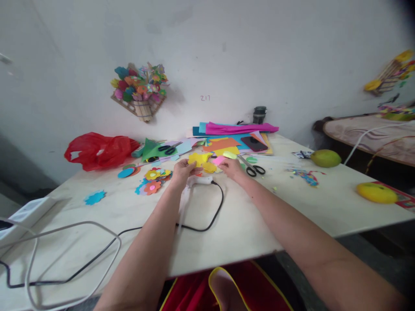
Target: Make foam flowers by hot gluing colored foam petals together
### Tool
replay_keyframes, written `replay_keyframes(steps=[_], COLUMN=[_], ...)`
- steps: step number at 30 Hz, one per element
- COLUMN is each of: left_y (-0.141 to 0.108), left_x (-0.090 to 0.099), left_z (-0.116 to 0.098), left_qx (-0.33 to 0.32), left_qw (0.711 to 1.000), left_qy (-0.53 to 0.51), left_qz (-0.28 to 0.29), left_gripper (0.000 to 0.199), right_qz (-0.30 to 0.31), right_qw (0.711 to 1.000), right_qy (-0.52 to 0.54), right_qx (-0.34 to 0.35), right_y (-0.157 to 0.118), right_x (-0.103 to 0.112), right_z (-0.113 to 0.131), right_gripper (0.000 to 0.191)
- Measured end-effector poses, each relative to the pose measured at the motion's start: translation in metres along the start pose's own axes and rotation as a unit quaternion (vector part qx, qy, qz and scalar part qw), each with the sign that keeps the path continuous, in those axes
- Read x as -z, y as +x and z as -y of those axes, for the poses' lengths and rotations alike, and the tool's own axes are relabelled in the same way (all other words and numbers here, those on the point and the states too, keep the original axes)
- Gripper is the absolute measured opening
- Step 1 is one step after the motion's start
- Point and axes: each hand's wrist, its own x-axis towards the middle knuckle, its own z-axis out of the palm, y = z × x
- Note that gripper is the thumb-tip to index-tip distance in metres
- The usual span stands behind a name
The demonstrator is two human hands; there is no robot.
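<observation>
Head view: the person's left hand (182, 172) is pinching a yellow paper flower (198, 158) at its left edge between thumb and fingers; the flower is sitting just above the table (246, 229), in the space between the two hands; the right hand (231, 168) is reaching in from the other side, its fingers bunching together beside a pink paper piece (218, 160), though from here I am not able to tell whether they are gripping it; a white glue gun (201, 180) is lying just below the left hand, its black cord (222, 198) curling across the tabletop; scissors (249, 165) are lying just beyond the right wrist; a cluster of layered paper flowers (152, 187) is resting left of the left hand; farther back, a red plastic bag (97, 151) is slumping near the wall, and a phone (254, 144) is lying on coloured sheets.
</observation>
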Motion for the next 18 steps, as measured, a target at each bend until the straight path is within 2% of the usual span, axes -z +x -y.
replay_keyframes(steps=[4,6,10,13,18], left_y=[-0.001,-0.001,-0.002,-0.002,0.001], left_x=[-0.001,-0.002,-0.002,-0.002,0.000], left_z=[-0.002,-0.002,-0.004,-0.003,-0.001], left_qx=[0.000,0.000,0.005,0.006,-0.004], left_qw=[1.000,1.000,1.000,0.999,0.998], left_qy=[-0.007,-0.006,0.006,0.015,0.008], left_qz=[-0.012,-0.010,-0.017,-0.033,-0.066], left_gripper=[0.017,0.016,0.014,0.012,0.011], right_qz=[-0.018,-0.021,-0.009,0.007,-0.001], right_qw=[0.999,0.998,0.999,0.999,0.999], right_qy=[-0.029,-0.046,-0.040,-0.011,0.049], right_qx=[-0.031,-0.034,0.005,0.038,-0.010], right_y=[-0.002,-0.003,-0.002,-0.001,0.000], right_x=[0.005,0.007,0.008,0.005,0.001], right_z=[0.002,0.004,0.004,0.001,-0.005], right_gripper=[0.037,0.040,0.026,0.022,0.013])
